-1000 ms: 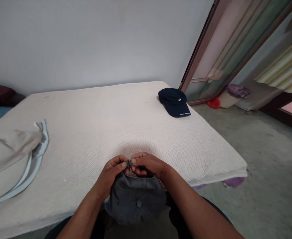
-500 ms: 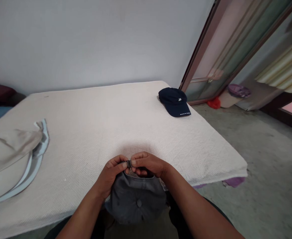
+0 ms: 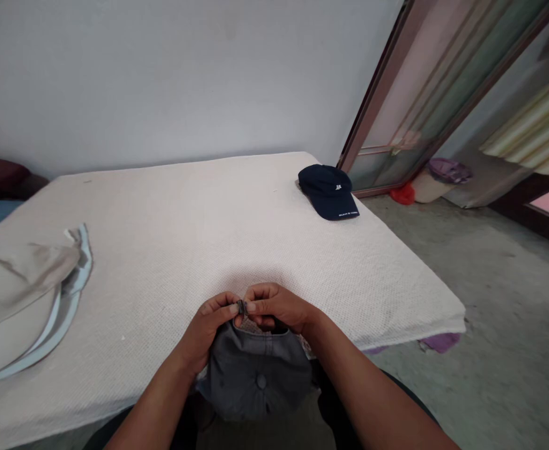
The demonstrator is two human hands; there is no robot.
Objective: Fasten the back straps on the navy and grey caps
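Note:
A grey baseball cap [image 3: 260,375] hangs at the near edge of the bed, its back opening facing away from me and its crown button showing. My left hand [image 3: 213,322] pinches the left part of the cap's back strap [image 3: 242,307] between thumb and fingers. On the other side of the small dark buckle area, my right hand [image 3: 276,306] pinches the same strap, fingers curled. The two thumbs nearly meet there. The fingertips partly hide the strap and its fastening.
A navy cap [image 3: 326,190] lies at the far right of the bed's pale cover [image 3: 185,231]. Several beige and light-blue sun hats [image 3: 25,300] overlap at the left. Grey floor [image 3: 503,294], a sliding door [image 3: 396,112] and a bin [image 3: 436,184] are to the right.
Almost nothing differs. My right hand's fingers have shifted slightly at the strap; the cap and my left hand stay nearly in place.

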